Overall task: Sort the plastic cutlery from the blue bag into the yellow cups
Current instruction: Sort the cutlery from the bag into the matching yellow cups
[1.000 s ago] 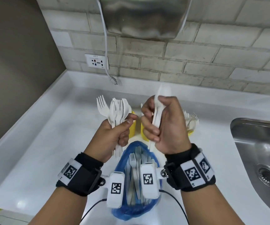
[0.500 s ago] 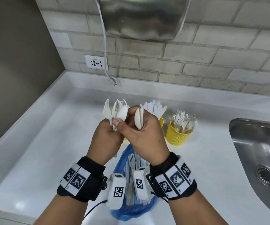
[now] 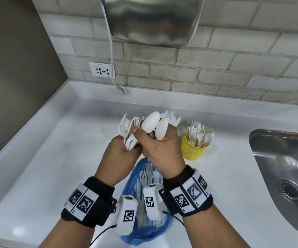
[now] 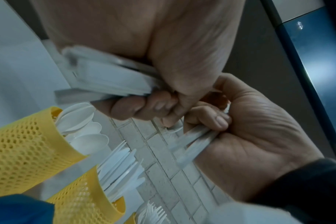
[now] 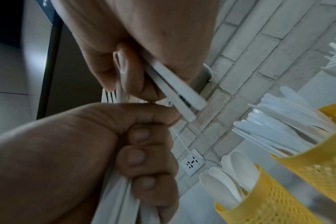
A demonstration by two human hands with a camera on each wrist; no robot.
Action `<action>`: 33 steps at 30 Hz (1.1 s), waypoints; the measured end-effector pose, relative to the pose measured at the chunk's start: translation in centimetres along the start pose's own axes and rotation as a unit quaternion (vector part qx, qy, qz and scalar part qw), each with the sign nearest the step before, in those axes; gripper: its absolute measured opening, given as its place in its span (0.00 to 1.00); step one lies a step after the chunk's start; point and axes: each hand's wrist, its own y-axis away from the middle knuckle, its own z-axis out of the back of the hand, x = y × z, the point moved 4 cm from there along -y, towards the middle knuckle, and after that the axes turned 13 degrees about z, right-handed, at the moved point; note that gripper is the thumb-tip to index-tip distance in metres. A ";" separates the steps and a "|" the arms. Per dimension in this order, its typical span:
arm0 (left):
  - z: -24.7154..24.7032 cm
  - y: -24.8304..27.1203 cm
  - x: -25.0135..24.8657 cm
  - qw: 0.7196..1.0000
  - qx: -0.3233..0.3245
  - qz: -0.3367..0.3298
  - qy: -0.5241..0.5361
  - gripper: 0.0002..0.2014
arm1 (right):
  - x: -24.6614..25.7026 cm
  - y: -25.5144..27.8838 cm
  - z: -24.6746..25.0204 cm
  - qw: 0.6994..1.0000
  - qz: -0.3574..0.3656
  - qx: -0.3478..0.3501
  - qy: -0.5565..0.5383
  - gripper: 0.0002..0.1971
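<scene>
My left hand (image 3: 119, 154) grips a bunch of white plastic cutlery (image 3: 128, 133), mostly forks, heads up. Pressed against it, my right hand (image 3: 162, 154) holds two white spoons (image 3: 151, 124) by their handles, its thumb touching the bunch. The open blue bag (image 3: 144, 231) lies under my wrists with several forks inside. A yellow cup (image 3: 193, 149) full of forks stands to the right. In the left wrist view a cup of spoons (image 4: 19, 144) and a cup of knives (image 4: 82, 197) stand below the hands; in the head view my hands hide most of them.
A steel sink (image 3: 284, 169) is set into the white counter (image 3: 55, 167) at the right. A brick wall with a socket (image 3: 101, 69) and a hanging cable (image 3: 112, 72) runs behind. A steel box (image 3: 153, 18) is mounted on the wall above.
My right hand has swung left from holding cutlery upright on its own to resting against the left hand's bunch. Two spoons now fan out from its grip.
</scene>
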 end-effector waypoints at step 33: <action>-0.9 0.2 0.7 0.999 0.036 -0.037 0.000 0.12 | -3.1 -1.8 1.6 0.942 -0.158 -0.155 -0.250 0.18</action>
